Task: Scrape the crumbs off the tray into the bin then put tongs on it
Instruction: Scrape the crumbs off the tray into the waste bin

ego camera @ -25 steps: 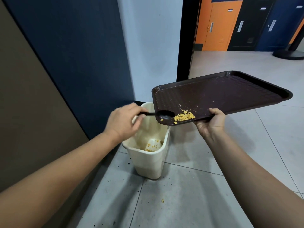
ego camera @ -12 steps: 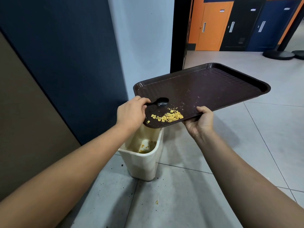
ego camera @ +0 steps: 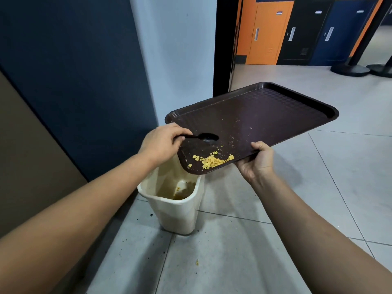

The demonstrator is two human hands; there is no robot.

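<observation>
The tray (ego camera: 265,115) hides part of the bin (ego camera: 180,211) rim; its dark contents look like residue, perhaps

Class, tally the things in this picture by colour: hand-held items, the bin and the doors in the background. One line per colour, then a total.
Brown: 1, the tray
Black: 2, the spoon and a door
Cream: 1, the bin
Orange: 1, a door
Blue: 1, a door
Total: 6

Two bare forearms coming in from the bottom corners, no sleeves in sight. Left hand (ego camera: 161,143) and right hand (ego camera: 257,162) both bare too: no rings, no watch, no gloves. Short, unpainted fingernails.
</observation>
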